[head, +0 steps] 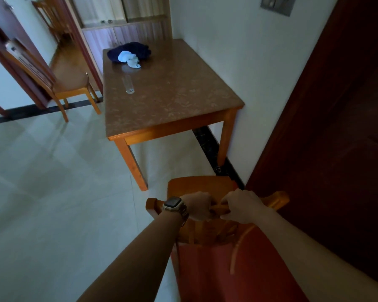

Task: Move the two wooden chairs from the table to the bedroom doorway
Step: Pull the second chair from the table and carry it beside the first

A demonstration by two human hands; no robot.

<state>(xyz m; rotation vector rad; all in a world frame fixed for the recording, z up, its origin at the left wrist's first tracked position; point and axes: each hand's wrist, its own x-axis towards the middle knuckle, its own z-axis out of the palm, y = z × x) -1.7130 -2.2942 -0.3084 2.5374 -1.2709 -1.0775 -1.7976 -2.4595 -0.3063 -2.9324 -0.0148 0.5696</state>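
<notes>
A wooden chair stands right below me, its seat pointing toward the table. My left hand, with a watch on the wrist, and my right hand both grip the top rail of its backrest, side by side. A second wooden chair stands at the far left beside an open doorway, its back toward the door frame. A third chair shows inside the room beyond.
On the table lie a dark blue cloth with a white cloth on it, and a clear glass. A dark wooden door is close on my right. Pale tiled floor spreads to the left.
</notes>
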